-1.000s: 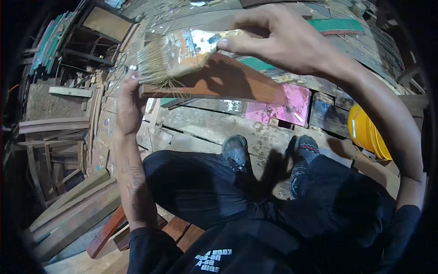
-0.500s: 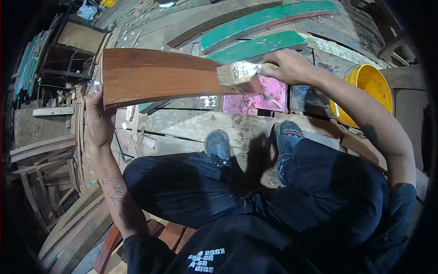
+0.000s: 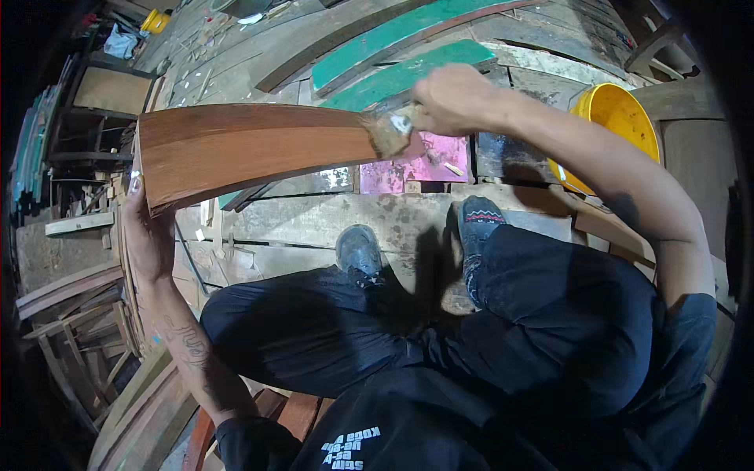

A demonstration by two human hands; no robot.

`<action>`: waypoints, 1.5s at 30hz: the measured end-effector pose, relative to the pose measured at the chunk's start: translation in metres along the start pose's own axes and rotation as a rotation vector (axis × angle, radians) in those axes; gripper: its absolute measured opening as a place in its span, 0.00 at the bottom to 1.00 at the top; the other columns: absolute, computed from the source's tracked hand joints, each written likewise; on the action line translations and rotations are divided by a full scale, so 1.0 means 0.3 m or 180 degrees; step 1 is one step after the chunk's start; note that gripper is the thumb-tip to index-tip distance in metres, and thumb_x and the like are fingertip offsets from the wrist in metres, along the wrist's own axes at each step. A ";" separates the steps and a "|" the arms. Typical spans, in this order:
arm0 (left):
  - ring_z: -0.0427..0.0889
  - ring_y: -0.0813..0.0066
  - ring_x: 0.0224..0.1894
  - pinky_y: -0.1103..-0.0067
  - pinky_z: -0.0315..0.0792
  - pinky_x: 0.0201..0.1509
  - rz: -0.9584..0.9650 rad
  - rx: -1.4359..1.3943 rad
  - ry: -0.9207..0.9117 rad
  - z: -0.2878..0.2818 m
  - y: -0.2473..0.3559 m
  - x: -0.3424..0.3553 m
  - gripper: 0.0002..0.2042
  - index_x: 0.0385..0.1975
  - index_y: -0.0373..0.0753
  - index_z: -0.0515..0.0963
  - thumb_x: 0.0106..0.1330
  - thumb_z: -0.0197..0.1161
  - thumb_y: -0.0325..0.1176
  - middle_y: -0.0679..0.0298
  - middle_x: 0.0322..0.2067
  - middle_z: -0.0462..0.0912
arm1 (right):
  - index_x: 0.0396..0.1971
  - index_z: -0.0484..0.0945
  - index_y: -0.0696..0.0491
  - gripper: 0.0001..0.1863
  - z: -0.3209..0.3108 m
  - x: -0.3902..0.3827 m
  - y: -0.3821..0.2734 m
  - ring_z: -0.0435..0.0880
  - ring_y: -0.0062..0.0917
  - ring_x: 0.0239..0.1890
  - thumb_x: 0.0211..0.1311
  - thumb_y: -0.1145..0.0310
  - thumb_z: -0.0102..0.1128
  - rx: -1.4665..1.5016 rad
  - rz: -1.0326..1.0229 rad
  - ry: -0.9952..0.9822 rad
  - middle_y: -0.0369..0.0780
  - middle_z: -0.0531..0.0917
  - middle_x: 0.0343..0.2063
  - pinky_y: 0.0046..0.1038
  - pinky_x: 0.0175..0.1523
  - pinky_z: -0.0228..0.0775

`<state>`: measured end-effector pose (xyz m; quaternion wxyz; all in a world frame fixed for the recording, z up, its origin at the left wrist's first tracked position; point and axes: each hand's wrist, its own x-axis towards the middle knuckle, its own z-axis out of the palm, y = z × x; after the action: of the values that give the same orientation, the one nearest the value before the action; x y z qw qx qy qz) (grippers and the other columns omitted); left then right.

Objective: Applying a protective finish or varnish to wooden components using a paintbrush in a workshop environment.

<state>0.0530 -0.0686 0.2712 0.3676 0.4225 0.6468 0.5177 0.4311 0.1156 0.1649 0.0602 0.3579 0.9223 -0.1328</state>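
My left hand (image 3: pixel 149 224) is closed on the left end of a curved reddish-brown wooden board (image 3: pixel 251 145), holding it up in front of me; some fingers are hidden behind it. A paintbrush (image 3: pixel 390 135) with pale, worn bristles is gripped in my right hand (image 3: pixel 455 100). Its bristles meet the board's face close to the right end, and motion blurs them a little. Along its upper part the board looks darker than along the lower part.
Beyond the board lie green-painted curved planks (image 3: pixel 377 39) and a pink-stained panel (image 3: pixel 440 161) on the plank floor. A yellow bucket (image 3: pixel 620 125) stands at the right. Wood offcuts (image 3: pixel 78 330) pile up at the left, beside a wooden rack (image 3: pixel 110 86).
The board's left end has shifted left and slightly down in the picture. My right hand and the brush have moved a little left, the hand also upward, and the brush is now tilted differently.
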 end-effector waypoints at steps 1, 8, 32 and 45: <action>0.73 0.68 0.60 0.70 0.63 0.65 0.0043 -0.0022 -0.0074 -0.028 0.004 0.006 0.26 0.63 0.39 0.69 0.73 0.46 0.51 0.61 0.58 0.75 | 0.30 0.85 0.59 0.17 -0.043 0.003 -0.018 0.86 0.46 0.29 0.60 0.57 0.60 0.0029 -0.0151 0.0238 0.52 0.84 0.23 0.44 0.39 0.79; 0.66 0.65 0.68 0.71 0.56 0.71 0.0319 0.0325 -0.0110 0.047 0.047 0.003 0.34 0.70 0.34 0.61 0.68 0.49 0.48 0.55 0.66 0.68 | 0.37 0.84 0.60 0.24 -0.163 0.033 -0.033 0.80 0.33 0.27 0.61 0.51 0.60 0.1537 -0.0434 0.0370 0.47 0.82 0.24 0.37 0.37 0.71; 0.74 0.74 0.59 0.81 0.70 0.56 0.0987 0.0952 -0.0198 -0.020 0.055 -0.003 0.32 0.68 0.27 0.62 0.58 0.41 0.20 0.51 0.67 0.68 | 0.37 0.86 0.57 0.16 0.106 -0.194 0.208 0.87 0.44 0.36 0.64 0.59 0.60 0.1286 0.0736 -0.0079 0.53 0.86 0.33 0.41 0.45 0.77; 0.65 0.63 0.70 0.68 0.59 0.73 0.0980 0.0666 -0.0078 -0.010 0.048 0.008 0.32 0.68 0.28 0.62 0.58 0.40 0.21 0.49 0.69 0.63 | 0.54 0.81 0.51 0.19 -0.020 -0.161 0.088 0.87 0.36 0.39 0.68 0.58 0.59 0.2289 -0.0610 0.1132 0.47 0.87 0.38 0.37 0.46 0.76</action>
<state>0.0519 -0.0659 0.2859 0.2460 0.5586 0.6203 0.4926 0.4845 0.1049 0.1752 -0.2417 0.2859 0.8424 -0.3877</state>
